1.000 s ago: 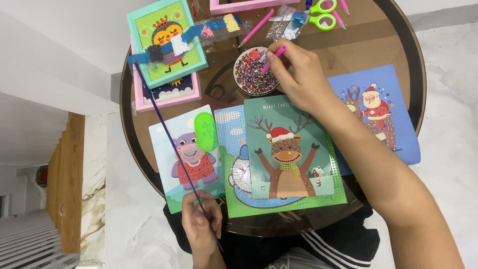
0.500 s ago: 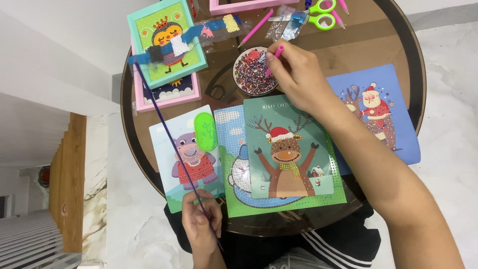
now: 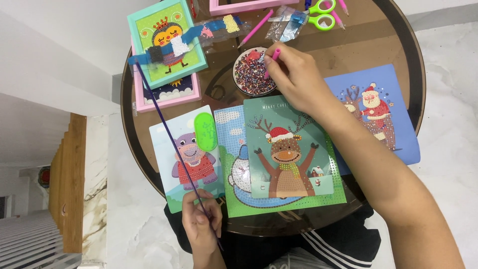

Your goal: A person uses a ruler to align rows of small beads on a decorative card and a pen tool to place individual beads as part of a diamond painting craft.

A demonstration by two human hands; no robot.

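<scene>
Our right hand reaches across the round brown table with its fingers pinched on a pink pen, whose tip dips into a small round tray filled with tiny beads in dark red and mixed colours. Our left hand sits at the near edge of the table, thumb and fingers closed on the lower end of a long thin purple strip. That strip runs diagonally up and away to the left, crossing a card with a purple hippo and ending near a teal-framed picture of a bird.

Under the bird picture lies a pink-framed picture, only partly showing. A green oval piece rests on the top right corner of the hippo card. Just right of that card lie two overlapping sheets: a green reindeer picture on top, and under it a sheet with a blue and white figure. Our right forearm crosses the edge of a blue Santa card on the right side of the table.

At the far edge we see green-handled scissors, clear little bags, another pink pen lying loose, and part of a second pink frame.
</scene>
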